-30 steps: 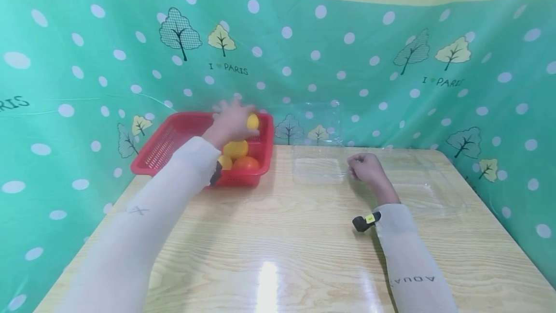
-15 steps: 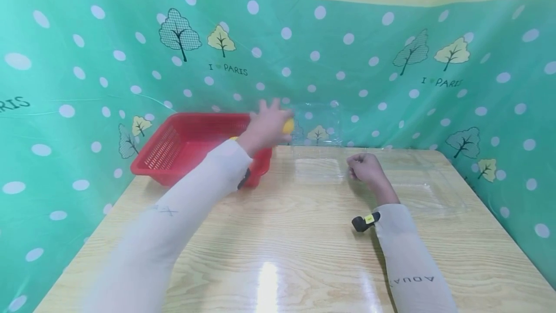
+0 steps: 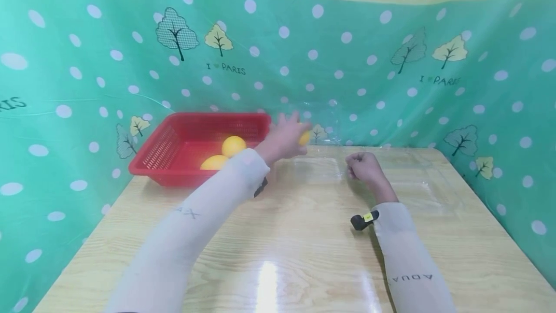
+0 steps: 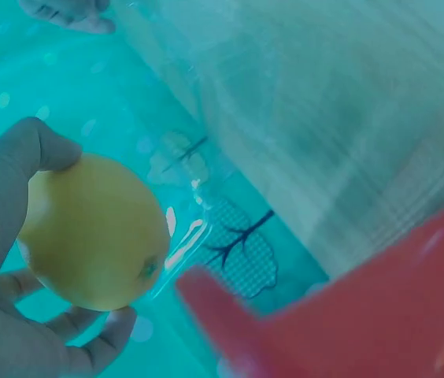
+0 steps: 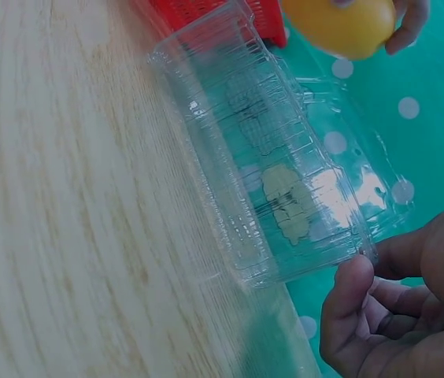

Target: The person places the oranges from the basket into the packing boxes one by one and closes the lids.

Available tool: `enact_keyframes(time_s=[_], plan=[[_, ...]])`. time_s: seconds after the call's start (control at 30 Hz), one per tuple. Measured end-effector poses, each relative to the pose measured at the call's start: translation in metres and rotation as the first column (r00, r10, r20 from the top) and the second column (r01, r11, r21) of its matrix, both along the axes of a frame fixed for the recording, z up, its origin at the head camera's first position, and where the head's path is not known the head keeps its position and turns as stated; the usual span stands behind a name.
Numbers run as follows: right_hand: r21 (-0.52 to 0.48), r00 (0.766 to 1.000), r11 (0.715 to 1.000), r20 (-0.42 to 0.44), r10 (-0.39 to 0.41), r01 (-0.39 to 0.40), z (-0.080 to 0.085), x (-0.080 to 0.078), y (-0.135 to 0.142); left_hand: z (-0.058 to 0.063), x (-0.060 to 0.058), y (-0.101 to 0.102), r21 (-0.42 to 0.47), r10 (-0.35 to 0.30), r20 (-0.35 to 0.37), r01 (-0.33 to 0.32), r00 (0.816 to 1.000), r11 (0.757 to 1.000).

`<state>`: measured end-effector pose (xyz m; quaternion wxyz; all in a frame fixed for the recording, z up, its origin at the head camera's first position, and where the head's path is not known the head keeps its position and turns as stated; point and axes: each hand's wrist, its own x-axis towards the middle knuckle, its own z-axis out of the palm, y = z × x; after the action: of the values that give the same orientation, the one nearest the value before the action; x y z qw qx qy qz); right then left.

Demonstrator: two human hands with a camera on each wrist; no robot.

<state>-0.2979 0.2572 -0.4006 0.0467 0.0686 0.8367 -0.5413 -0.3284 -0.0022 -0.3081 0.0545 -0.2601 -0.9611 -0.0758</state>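
Observation:
My left hand (image 3: pixel 284 140) holds an orange (image 3: pixel 305 137) past the right rim of the red basket (image 3: pixel 162 177). The left wrist view shows thumb and fingers curled around the orange (image 4: pixel 100 232), with its small green stem mark showing. A clear plastic box (image 5: pixel 261 185) stands open on the table, its lid (image 5: pixel 360 161) raised at the back. My right hand (image 3: pixel 366 165) pinches the box's near corner between thumb and finger. In the right wrist view the orange (image 5: pixel 348 27) appears beyond the box. Two more yellow-orange fruits (image 3: pixel 233 146) lie in the basket, partly behind my left sleeve.
Another clear plastic container (image 3: pixel 423 190) lies on the wooden table (image 3: pixel 312 235) to the right of my right hand. A green dotted curtain (image 3: pixel 278 62) hangs right behind the table's back edge. Dark cameras (image 3: pixel 364 220) sit at the wrists.
My left hand has lifted the orange out of the basket and carried it right, toward the clear box. The right hand has stayed at the box's edge.

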Motion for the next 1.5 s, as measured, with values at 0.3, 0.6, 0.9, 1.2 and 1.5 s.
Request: enact_keyframes(time_s=[0.3,0.6,0.9,1.2,1.5], plan=[[-0.017,1.000,1.000,-0.008,0.017,-0.017,-0.004,-0.005,-0.003,-0.033,-0.002,0.006,0.035,-0.035,0.129,0.031,0.991,0.999],[-0.001,1.000,1.000,0.005,0.008,-0.008,-0.005,-0.007,-0.002,-0.048,-0.004,0.019,0.112,-0.072,0.158,0.054,0.985,0.992],[-0.012,1.000,1.000,0.009,0.006,-0.006,-0.004,-0.007,-0.004,-0.063,-0.007,0.025,0.149,-0.062,0.161,0.038,0.985,0.988],[-0.016,1.000,1.000,0.024,0.011,-0.011,-0.001,-0.005,-0.004,-0.068,-0.009,0.030,0.157,-0.060,0.199,0.029,0.978,0.987],[-0.115,0.997,0.993,0.072,-0.012,0.020,-0.001,-0.004,-0.002,-0.067,-0.006,0.033,0.134,-0.069,0.221,0.039,0.973,0.990]])
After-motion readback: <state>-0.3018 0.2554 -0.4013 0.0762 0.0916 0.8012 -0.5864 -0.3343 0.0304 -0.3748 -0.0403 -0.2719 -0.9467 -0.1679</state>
